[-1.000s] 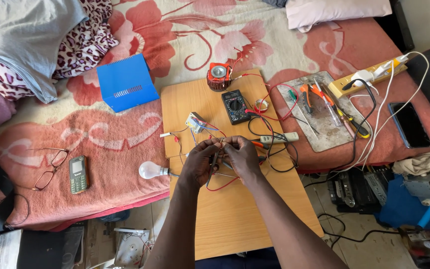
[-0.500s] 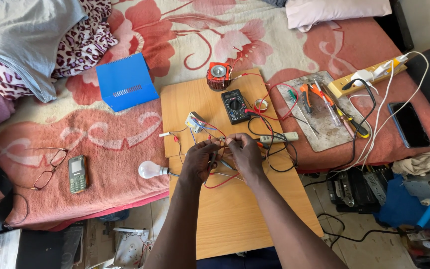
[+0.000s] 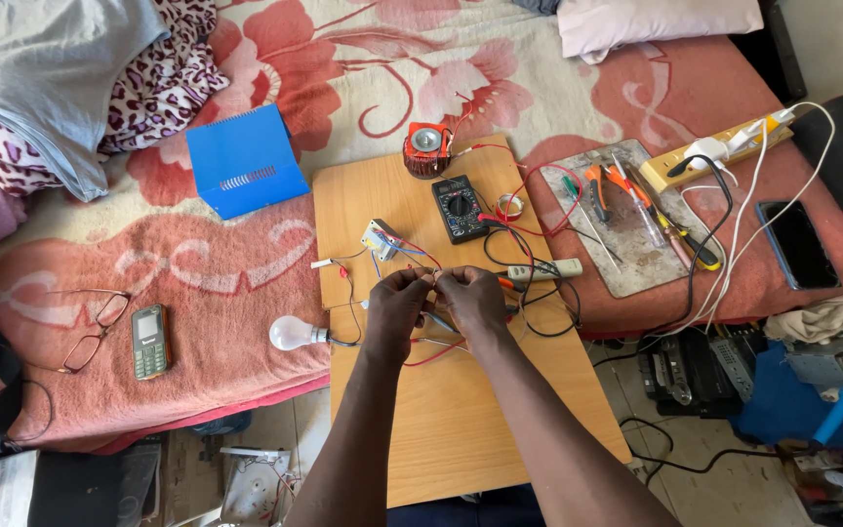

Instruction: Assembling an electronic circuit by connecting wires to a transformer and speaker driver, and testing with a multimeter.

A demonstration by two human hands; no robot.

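While both hands pinch red wire [image 3: 433, 276] | left hand [image 3: 397, 307] | right hand [image 3: 470, 301] | blue box [image 3: 244, 161] upper-left

A small mobile phone [image 3: 149, 341] with a pale lit screen lies on the pink bed cover at the left, beside a pair of glasses [image 3: 90, 328]. A black smartphone [image 3: 797, 244], its screen dark, lies flat at the right. The black multimeter [image 3: 459, 207] on the bench shows a narrow grey display.

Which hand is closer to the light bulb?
Left. The left hand is just right of the bulb; the right hand is farther right, beyond the left.
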